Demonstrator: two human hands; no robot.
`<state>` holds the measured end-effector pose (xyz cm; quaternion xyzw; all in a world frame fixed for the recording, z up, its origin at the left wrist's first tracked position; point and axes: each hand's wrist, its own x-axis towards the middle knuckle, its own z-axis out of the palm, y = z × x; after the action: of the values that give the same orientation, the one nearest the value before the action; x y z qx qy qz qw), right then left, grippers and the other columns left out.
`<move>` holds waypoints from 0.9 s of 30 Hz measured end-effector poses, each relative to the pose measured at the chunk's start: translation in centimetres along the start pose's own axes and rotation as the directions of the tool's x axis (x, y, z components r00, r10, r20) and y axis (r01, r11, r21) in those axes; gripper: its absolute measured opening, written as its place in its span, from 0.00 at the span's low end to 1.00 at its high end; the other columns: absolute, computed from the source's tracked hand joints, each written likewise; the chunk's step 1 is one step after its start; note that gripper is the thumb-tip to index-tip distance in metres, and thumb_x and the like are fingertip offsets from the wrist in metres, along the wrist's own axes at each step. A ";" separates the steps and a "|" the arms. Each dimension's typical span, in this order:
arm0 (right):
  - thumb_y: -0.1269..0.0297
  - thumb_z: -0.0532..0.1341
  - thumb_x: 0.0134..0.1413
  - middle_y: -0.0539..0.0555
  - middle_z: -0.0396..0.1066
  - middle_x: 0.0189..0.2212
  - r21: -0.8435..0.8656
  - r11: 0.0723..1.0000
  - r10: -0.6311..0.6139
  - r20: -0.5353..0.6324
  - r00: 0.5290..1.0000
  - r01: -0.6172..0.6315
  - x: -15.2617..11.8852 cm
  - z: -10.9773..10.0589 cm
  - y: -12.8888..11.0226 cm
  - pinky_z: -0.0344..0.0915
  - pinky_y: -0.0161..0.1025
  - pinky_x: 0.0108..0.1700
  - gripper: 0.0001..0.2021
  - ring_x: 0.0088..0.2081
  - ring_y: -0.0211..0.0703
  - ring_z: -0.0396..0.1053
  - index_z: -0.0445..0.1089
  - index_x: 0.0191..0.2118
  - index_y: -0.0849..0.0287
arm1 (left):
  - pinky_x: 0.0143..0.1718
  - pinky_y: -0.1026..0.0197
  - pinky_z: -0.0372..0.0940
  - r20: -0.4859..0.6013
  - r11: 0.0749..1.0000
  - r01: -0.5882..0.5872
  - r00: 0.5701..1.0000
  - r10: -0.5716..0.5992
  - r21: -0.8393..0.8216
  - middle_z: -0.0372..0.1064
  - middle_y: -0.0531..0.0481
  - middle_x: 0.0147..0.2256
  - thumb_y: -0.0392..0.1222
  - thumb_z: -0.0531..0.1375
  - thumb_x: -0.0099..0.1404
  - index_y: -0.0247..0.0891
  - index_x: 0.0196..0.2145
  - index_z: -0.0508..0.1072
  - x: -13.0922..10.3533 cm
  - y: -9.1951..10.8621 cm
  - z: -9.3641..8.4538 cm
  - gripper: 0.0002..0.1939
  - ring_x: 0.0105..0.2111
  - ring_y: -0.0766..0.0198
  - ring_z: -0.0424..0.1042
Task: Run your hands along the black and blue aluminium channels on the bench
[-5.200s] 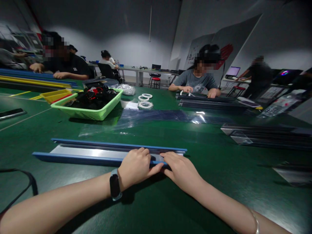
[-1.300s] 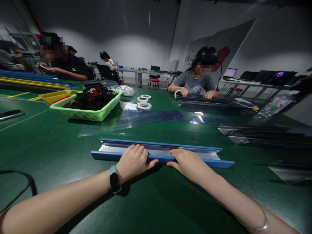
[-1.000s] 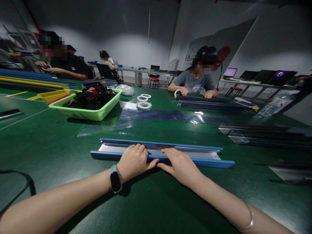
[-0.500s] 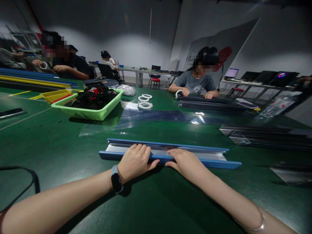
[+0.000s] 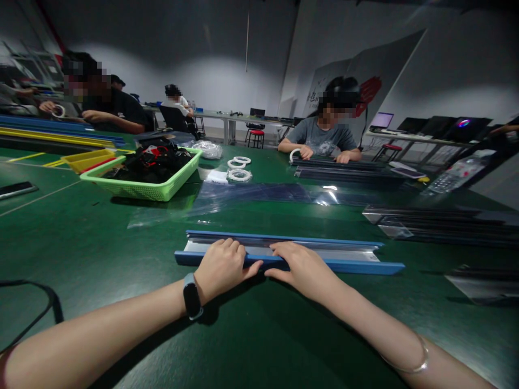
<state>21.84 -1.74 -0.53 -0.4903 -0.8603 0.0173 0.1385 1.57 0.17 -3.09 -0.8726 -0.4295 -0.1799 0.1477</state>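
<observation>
the blue channel [image 5: 344, 255] ran left to right, left hand [image 5: 223, 266] nearer its left end, right hand [image 5: 305, 268] mid-length, both hands' fingers clamped over its near wall [image 5: 365, 268].

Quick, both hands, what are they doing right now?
Left hand: closed over the near wall of the blue channel.
Right hand: closed over that same wall, fingertips inside the channel.
</observation>
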 end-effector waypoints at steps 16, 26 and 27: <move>0.59 0.61 0.46 0.58 0.71 0.39 -0.102 0.990 0.102 0.058 0.993 -0.096 0.3 0.2 0.2 0.65 0.43 0.42 0.17 0.40 0.49 0.68 0.68 0.42 0.61 | 0.32 0.55 0.59 0.000 1.000 0.002 1.000 -0.002 -0.014 0.65 0.44 0.27 0.54 0.46 0.62 0.34 0.29 0.65 -0.2 0.3 -0.8 0.20 0.30 0.57 0.65; 0.63 0.62 0.44 0.56 0.73 0.33 -0.162 0.980 0.149 0.220 0.964 -0.115 0.0 -2.0 2.2 0.64 0.39 0.38 0.13 0.36 0.48 0.70 0.70 0.39 0.58 | 0.33 0.55 0.60 -0.002 1.000 0.010 1.000 -0.010 -0.004 0.66 0.43 0.27 0.56 0.44 0.62 0.33 0.27 0.66 -0.4 0.1 -0.4 0.23 0.30 0.56 0.66; 0.62 0.62 0.44 0.56 0.73 0.33 -0.165 0.979 0.151 0.208 0.966 -0.118 -0.1 -2.1 2.2 0.65 0.39 0.37 0.13 0.35 0.47 0.70 0.70 0.38 0.58 | 0.33 0.55 0.60 0.005 1.000 0.015 1.000 -0.015 -0.007 0.66 0.42 0.27 0.56 0.44 0.62 0.33 0.27 0.67 -0.3 0.1 -0.4 0.24 0.30 0.56 0.66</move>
<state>24.28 -0.92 1.05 -0.5519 -0.8338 0.0153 0.0038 1.41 -0.29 -2.89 -0.8703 -0.4356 -0.1805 0.1421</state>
